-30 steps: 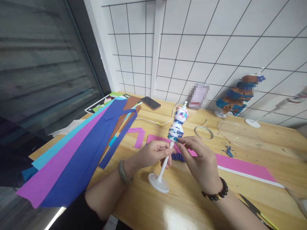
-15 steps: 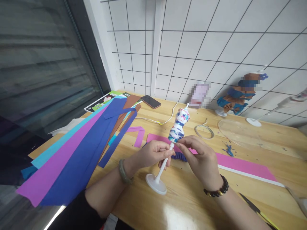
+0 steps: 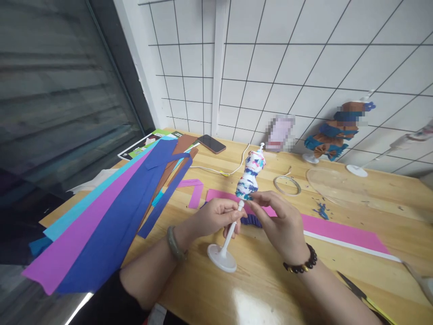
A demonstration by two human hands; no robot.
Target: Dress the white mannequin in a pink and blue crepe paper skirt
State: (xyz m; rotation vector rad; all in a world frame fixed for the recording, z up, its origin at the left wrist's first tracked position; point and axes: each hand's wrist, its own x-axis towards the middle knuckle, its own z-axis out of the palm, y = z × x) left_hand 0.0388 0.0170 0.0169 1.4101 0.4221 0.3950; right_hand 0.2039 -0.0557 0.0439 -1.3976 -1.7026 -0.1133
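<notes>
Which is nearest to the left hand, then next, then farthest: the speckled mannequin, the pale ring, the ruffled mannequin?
1. Speckled mannequin: held in the left hand.
2. Pale ring: on the table, to the right.
3. Ruffled mannequin: farther right and farther back.

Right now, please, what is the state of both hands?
Left hand: closed, holding the pole of the dress form.
Right hand: thumb near forefinger at the dress form's lower edge; cannot tell whether it holds anything.

No writing can be read for certain. The green and black printed sheet [image 3: 138,144] on the tabletop carries small pale marks like letters, too small to read; the lilac object [image 3: 281,132] is partly pixelated.
</notes>
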